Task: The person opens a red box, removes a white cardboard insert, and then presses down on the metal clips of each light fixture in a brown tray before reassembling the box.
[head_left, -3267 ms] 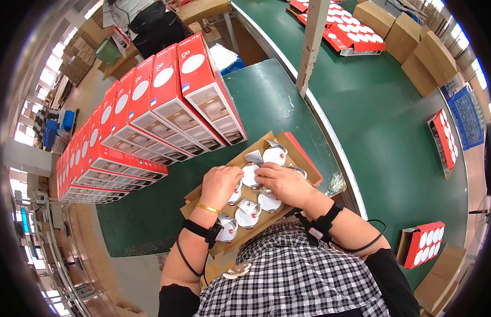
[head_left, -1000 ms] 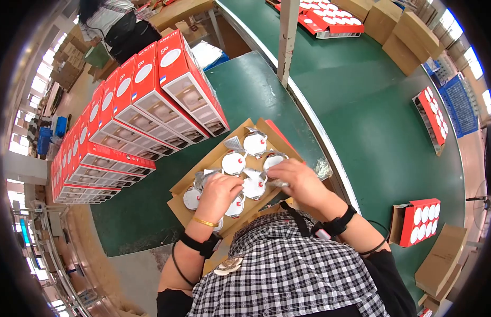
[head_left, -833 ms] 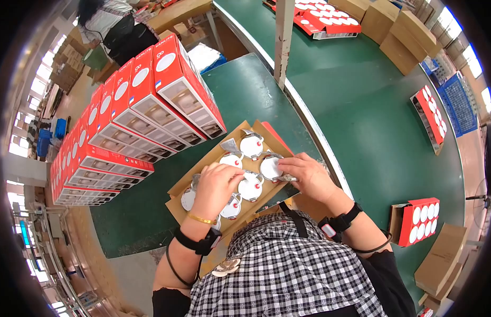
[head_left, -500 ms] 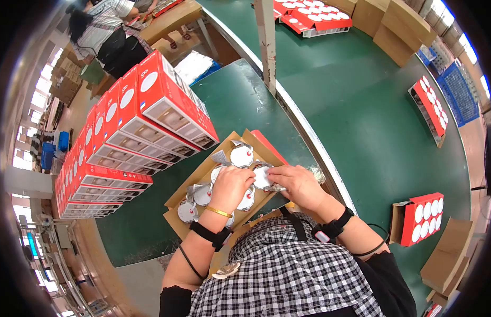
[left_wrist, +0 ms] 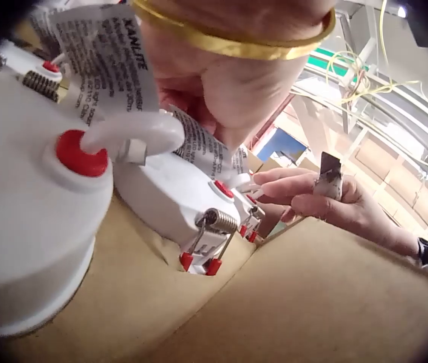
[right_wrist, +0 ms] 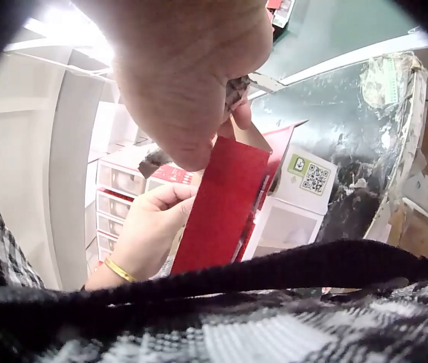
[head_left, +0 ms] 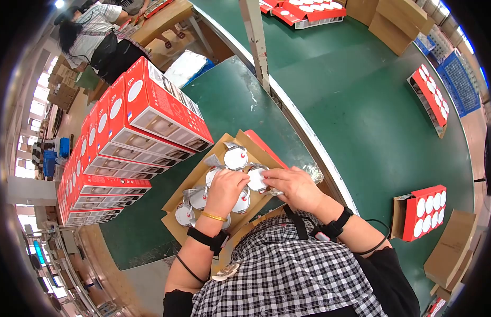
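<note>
A cardboard tray (head_left: 170, 207) set in an open red box (right_wrist: 225, 204) bears several white round downlights (left_wrist: 25, 189) with spring clips (left_wrist: 217, 221), red cable grommets and printed silver labels. In the head view both hands meet at one downlight (head_left: 256, 178) near the tray's right end. My left hand (head_left: 227, 188) holds its left side with fingertips bent in, the thumb partly hidden. My right hand (head_left: 298, 188) pinches the opposite edge, a silver label below its fingers. In the left wrist view a small wrap (left_wrist: 329, 178) sits on a right finger.
Red-and-white printed boxes (head_left: 166, 116) stand in a long row left of the tray. A metal post (head_left: 254, 45) and a pale rail edge the green conveyor (head_left: 351, 111), which carries several red boxes (head_left: 425, 213). Another person (head_left: 97, 39) stands at a far table.
Both hands have moved from a middle downlight to the one near the right end. The left hand has come across to join the right there. The head view has shifted.
</note>
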The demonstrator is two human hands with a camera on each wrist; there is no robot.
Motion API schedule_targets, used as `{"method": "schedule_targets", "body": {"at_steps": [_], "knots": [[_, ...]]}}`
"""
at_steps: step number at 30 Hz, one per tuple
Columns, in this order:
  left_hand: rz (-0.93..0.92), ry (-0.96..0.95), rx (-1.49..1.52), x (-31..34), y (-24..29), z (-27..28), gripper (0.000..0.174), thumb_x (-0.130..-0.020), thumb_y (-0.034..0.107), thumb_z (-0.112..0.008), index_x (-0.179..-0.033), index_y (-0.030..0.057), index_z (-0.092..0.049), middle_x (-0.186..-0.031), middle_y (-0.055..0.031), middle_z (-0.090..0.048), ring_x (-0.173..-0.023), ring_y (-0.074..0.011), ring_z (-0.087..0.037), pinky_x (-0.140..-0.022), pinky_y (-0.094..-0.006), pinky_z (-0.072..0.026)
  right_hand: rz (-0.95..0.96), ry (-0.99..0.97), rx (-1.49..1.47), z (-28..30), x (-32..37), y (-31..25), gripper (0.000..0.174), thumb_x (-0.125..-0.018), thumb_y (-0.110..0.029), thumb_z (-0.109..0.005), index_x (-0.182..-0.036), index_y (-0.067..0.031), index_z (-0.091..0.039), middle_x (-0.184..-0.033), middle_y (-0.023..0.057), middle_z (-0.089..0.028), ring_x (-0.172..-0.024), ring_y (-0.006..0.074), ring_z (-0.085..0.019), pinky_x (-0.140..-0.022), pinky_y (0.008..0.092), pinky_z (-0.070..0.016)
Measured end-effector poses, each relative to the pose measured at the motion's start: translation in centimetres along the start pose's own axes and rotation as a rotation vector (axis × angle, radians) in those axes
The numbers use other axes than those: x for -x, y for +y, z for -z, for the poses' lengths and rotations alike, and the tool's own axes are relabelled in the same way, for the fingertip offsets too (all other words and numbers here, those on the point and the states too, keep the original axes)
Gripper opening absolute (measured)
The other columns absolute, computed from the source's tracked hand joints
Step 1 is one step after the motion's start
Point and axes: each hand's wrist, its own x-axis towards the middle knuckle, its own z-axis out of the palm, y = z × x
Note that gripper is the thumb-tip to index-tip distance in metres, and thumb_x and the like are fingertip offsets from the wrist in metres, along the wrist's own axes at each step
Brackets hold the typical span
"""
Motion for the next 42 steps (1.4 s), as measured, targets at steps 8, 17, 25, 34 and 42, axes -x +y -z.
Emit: {"method": "schedule_targets", "body": {"at_steps": [8,17,25,34,42], "knots": [[0.041,0.027,0.006,0.2,-0.2,-0.1,0.009,-0.084,0.014,-0.072,-0.088,0.0068,-0.071,-0.086,-0.0066,-0.071,-0.086,-0.0269,-0.064,-0.081,-0.04,-0.0473,0.032,0.014,0.014,0.1,0.0,-0.1,0.051,-0.068,-0.007,-0.078,-0.118,-0.0096,-0.068,-0.132,0.0024,-0.063,-0.116,0.0209,-0.06,-0.092,0.0363,-0.0466],[0.031,0.182,-0.269,-3.3,-2.9,3.9,0.009,-0.079,0.016,-0.076,-0.085,0.011,-0.073,-0.084,-0.0033,-0.071,-0.088,-0.0244,-0.061,-0.08,-0.0394,-0.0429,0.267,0.005,0.107,0.0,-6.1,-1.1,0.039,-0.073,-0.007,-0.071,-0.112,-0.0093,-0.069,-0.122,0.003,-0.066,-0.121,0.0218,-0.057,-0.098,0.0362,-0.0445],[0.07,0.066,-0.307,-2.7,-4.7,2.9,0.007,-0.081,0.021,-0.074,-0.084,0.0138,-0.073,-0.074,-0.003,-0.07,-0.076,-0.0243,-0.061,-0.073,-0.0401,-0.0427,0.26,-0.059,0.308,-2.1,-7.8,0.7,0.036,-0.078,-0.012,-0.067,-0.114,-0.0058,-0.068,-0.128,0.0047,-0.064,-0.131,0.0213,-0.051,-0.102,0.0359,-0.0419],[0.056,0.138,-0.256,-2.4,-4.9,1.9,0.007,-0.084,0.019,-0.072,-0.082,0.0132,-0.07,-0.071,-0.0017,-0.068,-0.073,-0.0229,-0.06,-0.071,-0.0387,-0.0407,0.232,-0.068,0.296,-2.7,-7.3,0.8,0.042,-0.079,-0.014,-0.067,-0.12,-0.0044,-0.067,-0.127,0.005,-0.064,-0.134,0.0238,-0.048,-0.104,0.0358,-0.0408],[0.043,0.168,-0.253,-2.5,-4.9,1.8,0.007,-0.084,0.018,-0.073,-0.082,0.0127,-0.07,-0.072,-0.0012,-0.068,-0.074,-0.0221,-0.06,-0.071,-0.0384,-0.0408,0.209,-0.054,0.253,-2.7,-7.2,0.7,0.04,-0.081,-0.013,-0.063,-0.12,-0.0029,-0.068,-0.125,0.0054,-0.066,-0.132,0.0254,-0.051,-0.105,0.0387,-0.0428]]}}
